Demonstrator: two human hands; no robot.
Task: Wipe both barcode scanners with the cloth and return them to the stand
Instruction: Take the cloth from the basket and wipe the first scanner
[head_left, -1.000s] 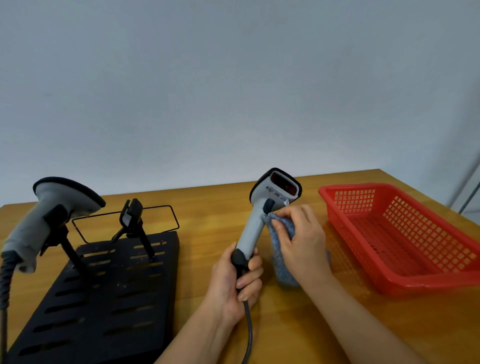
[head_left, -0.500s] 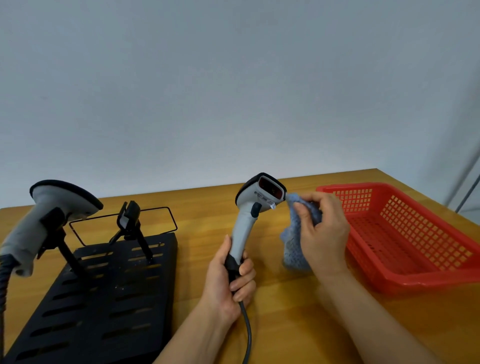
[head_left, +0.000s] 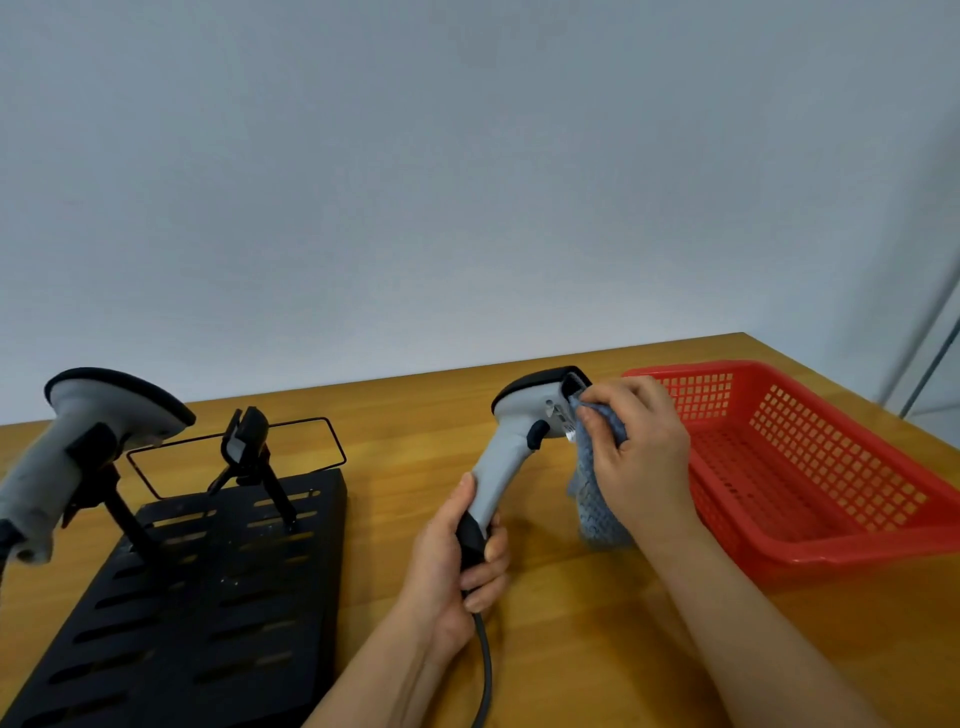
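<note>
My left hand (head_left: 460, 564) grips the black handle base of a grey barcode scanner (head_left: 511, 441) and holds it upright above the table, its cable (head_left: 483, 675) trailing down toward me. My right hand (head_left: 636, 452) holds a blue-grey cloth (head_left: 595, 499) bunched against the front window of the scanner's head; the cloth's loose end hangs to the table. A second grey scanner (head_left: 78, 447) sits in the left cradle of the black slotted stand (head_left: 197, 613). The stand's right cradle (head_left: 247, 441) holds nothing.
A red plastic basket (head_left: 810, 467) with nothing in it stands right of my right hand, near the table's right edge. A thin black wire frame (head_left: 236, 452) lies behind the stand. A plain wall rises behind the wooden table (head_left: 597, 649).
My right hand brought the cloth from beside the scanner back onto the front of its head. My left hand turned the scanner so its window faces right.
</note>
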